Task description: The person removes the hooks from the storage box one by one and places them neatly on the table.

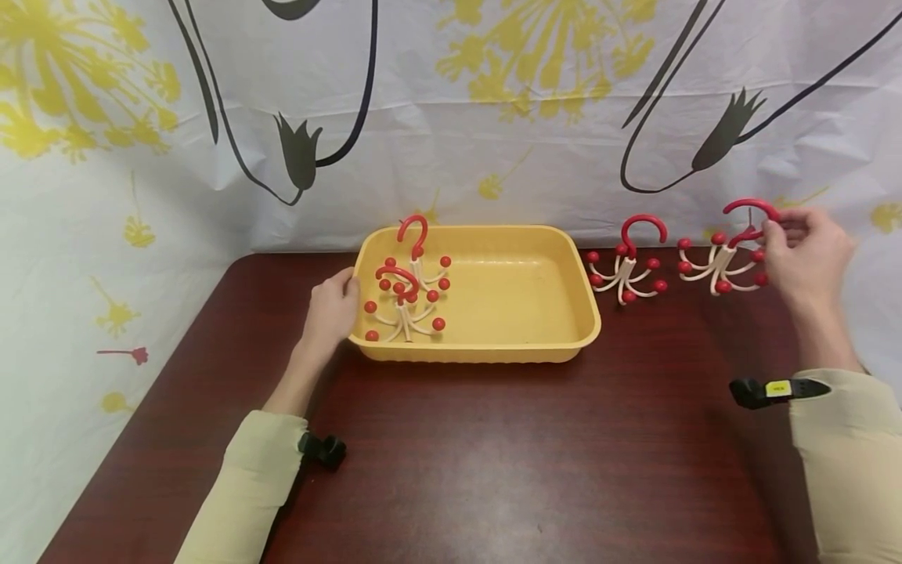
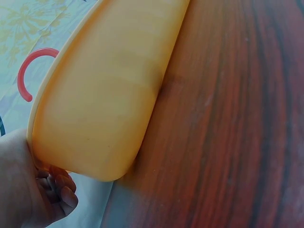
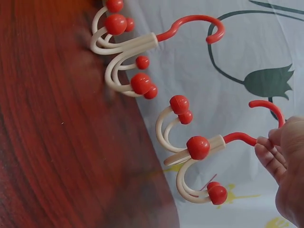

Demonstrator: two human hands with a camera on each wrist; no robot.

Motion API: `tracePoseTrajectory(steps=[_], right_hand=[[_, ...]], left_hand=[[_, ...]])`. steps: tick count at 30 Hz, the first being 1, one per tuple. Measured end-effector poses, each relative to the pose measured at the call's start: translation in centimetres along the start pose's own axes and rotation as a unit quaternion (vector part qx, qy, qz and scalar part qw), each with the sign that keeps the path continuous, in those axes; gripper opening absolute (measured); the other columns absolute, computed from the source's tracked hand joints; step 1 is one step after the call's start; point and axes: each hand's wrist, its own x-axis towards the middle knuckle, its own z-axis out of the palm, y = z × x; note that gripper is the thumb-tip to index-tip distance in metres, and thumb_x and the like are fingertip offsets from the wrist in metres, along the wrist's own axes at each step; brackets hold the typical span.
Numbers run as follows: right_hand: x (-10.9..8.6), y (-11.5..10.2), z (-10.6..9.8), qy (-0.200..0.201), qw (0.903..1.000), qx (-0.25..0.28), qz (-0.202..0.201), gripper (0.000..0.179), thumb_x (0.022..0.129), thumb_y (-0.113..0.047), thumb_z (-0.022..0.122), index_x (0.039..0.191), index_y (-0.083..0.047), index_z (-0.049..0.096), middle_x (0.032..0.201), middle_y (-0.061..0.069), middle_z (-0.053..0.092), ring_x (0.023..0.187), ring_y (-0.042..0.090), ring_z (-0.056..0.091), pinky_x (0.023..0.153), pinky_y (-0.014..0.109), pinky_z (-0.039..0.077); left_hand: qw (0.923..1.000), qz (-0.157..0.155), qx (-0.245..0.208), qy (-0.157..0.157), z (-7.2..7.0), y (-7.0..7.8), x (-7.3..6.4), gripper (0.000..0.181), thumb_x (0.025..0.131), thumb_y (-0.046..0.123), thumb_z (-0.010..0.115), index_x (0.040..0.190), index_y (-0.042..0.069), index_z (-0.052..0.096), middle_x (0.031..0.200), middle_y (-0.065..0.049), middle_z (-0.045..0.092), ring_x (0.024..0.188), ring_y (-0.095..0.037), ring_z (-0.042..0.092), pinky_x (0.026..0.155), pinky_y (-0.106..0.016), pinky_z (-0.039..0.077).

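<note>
A yellow plastic tray [image 1: 479,353] stands at the back of the table, and my left hand [image 1: 334,304] grips its left end by the rim. My right hand [image 1: 810,254] pinches the red hook of a hanger with curved cream arms tipped by red balls [image 1: 720,266]. Whether that hanger touches the table, I cannot tell. Just left of it, a second such hanger [image 1: 625,274] stands upright, hook up. Two more, a rear hanger [image 1: 416,270] and a front hanger [image 1: 403,317], stand in the tray's left part. Only one red hook [image 2: 28,71] shows over the rim in the left wrist view.
Dark reddish-brown wood makes up the table [image 1: 493,454]. A white sheet [image 1: 451,157] with yellow flowers and dark stems hangs close behind the tray and along the left side.
</note>
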Motion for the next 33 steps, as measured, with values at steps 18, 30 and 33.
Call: tracePoseTrajectory(steps=[18,30,33], right_hand=[[-0.3,2.7,0.0,-0.052,0.9971,0.005,0.056,0.007,0.098,-0.02,0.057,0.097,-0.027,0.055,0.066,-0.041,0.045,0.061,-0.023,0.049,0.06,0.001,0.04],[-0.4,3.1,-0.3,-0.062,0.9958,0.026,0.063,0.011,0.099,-0.023,0.056,0.103,-0.034,0.054,0.077,-0.032,0.05,0.063,-0.019,0.053,0.059,0.003,0.042],[-0.7,2.6,-0.6,-0.052,0.9955,0.028,0.074,0.012,0.099,-0.025,0.056,0.105,-0.035,0.055,0.083,-0.029,0.051,0.068,-0.018,0.053,0.065,0.002,0.042]], left_hand=[[1.0,-0.002,-0.005,-0.002,-0.1,0.1,0.0,0.043,0.107,0.02,0.041,0.142,-0.002,0.054,0.123,-0.023,0.064,0.1,-0.034,0.063,0.093,-0.05,0.051],[0.9999,0.012,-0.007,0.007,-0.1,0.2,-0.2,0.042,0.107,0.019,0.042,0.14,-0.003,0.056,0.122,-0.025,0.065,0.103,-0.036,0.064,0.094,-0.051,0.051],[0.9999,0.008,-0.007,0.004,-0.1,0.2,-0.2,0.043,0.107,0.019,0.041,0.14,-0.003,0.055,0.124,-0.025,0.064,0.104,-0.036,0.064,0.094,-0.051,0.051]])
